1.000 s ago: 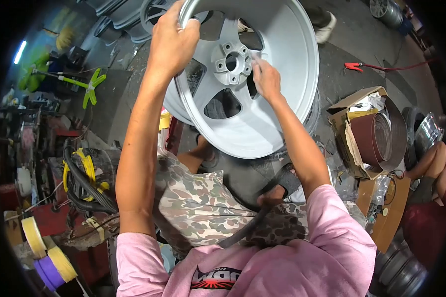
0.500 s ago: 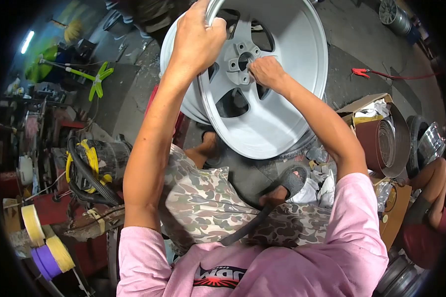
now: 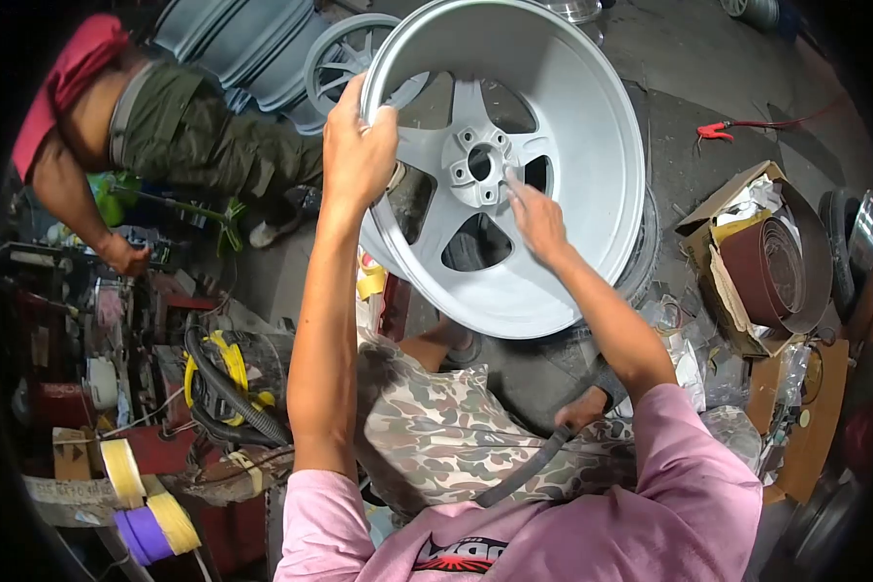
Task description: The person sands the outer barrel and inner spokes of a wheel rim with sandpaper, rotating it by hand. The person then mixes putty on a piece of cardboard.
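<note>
Right hand (image 3: pixel 541 225) shifted from hub's (image 3: pixel 474 192) centre to edge: fingers partly curled, hold unclear. Left hand (image 3: pixel 359 157) clamped round pale-grey five-spoke metal wheel (image 3: pixel 594 165), presumably steadying it.

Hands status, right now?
Left hand: closed, holding the wheel by its edge.
Right hand: partly curled by the hub; can't tell if it holds anything.

Smooth matt metal wheel (image 3: pixel 473 192), rough-edged cardboard box (image 3: pixel 730 303), matt cloth shirt (image 3: pixel 592 533), creased cloth trousers (image 3: pixel 436 417)
</note>
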The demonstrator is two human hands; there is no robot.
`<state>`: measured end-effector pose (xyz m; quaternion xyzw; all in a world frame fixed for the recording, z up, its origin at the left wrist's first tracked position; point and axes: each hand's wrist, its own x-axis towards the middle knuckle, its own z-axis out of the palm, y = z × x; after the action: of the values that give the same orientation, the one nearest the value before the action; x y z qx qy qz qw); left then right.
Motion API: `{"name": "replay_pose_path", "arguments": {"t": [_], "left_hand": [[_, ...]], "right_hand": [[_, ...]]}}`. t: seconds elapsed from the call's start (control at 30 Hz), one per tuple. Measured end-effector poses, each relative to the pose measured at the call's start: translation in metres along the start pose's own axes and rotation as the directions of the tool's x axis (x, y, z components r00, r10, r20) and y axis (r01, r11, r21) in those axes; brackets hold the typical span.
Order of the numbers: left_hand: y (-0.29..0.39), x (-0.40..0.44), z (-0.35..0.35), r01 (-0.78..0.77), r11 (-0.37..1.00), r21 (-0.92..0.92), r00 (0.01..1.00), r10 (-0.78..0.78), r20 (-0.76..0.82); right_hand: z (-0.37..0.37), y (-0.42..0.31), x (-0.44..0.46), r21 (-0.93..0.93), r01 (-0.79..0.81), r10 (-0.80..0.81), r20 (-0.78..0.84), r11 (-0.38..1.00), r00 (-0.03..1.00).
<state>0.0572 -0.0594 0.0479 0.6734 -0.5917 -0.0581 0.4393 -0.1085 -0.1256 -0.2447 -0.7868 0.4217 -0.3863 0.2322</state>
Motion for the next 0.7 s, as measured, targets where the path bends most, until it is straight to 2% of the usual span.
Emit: {"name": "replay_pose_path", "arguments": {"t": [0.13, 0.2, 0.27, 0.37, 0.4, 0.47, 0.5, 0.6, 0.67, 0.7], "left_hand": [[0.007, -0.001, 0.000, 0.017, 0.999, 0.028, 0.999, -0.018, 0.027], [0.011, -0.001, 0.001, 0.021, 0.997, 0.075, 0.999, -0.023, 0.028], [0.007, -0.002, 0.003, -0.034, 0.998, 0.061, 0.999, 0.034, -0.006], [0.007, 0.000, 0.000, 0.029, 0.998, 0.063, 1.000, -0.029, 0.008], [0.007, -0.001, 0.001, 0.034, 0.998, 0.061, 0.999, -0.034, 0.006], [0.012, -0.002, 0.000, 0.017, 0.995, 0.100, 1.000, -0.018, 0.015], [0.002, 0.001, 0.000, -0.039, 0.996, 0.075, 0.999, 0.037, 0.023], [0.001, 0.001, -0.003, -0.013, 0.997, 0.078, 1.000, 0.011, 0.021], [-0.003, 0.004, -0.004, -0.043, 0.997, 0.071, 0.999, 0.042, 0.021], [-0.006, 0.004, -0.005, -0.062, 0.996, 0.068, 0.998, 0.061, 0.023]], "right_hand": [[-0.002, 0.001, 0.018, -0.096, 0.027, -0.026, 0.009, 0.995, 1.000], [0.005, 0.004, 0.048, -0.080, 0.127, -0.136, -0.113, 0.989, 0.984], [-0.001, 0.002, 0.044, -0.091, 0.127, -0.137, -0.112, 0.988, 0.984], [-0.007, 0.006, 0.018, -0.146, 0.125, -0.122, 0.026, 0.981, 0.992], [-0.005, 0.009, 0.021, -0.148, 0.127, -0.123, 0.031, 0.981, 0.992], [0.003, 0.006, 0.034, -0.148, 0.177, -0.191, -0.082, 0.973, 0.978], [0.003, 0.001, 0.044, -0.157, 0.155, -0.166, -0.062, 0.975, 0.984], [0.001, 0.005, 0.042, -0.202, 0.216, -0.230, -0.050, 0.955, 0.972], [-0.007, 0.007, 0.031, -0.250, 0.236, -0.242, 0.005, 0.939, 0.970], [-0.009, 0.009, 0.029, -0.315, 0.250, -0.233, 0.089, 0.916, 0.968]]}}
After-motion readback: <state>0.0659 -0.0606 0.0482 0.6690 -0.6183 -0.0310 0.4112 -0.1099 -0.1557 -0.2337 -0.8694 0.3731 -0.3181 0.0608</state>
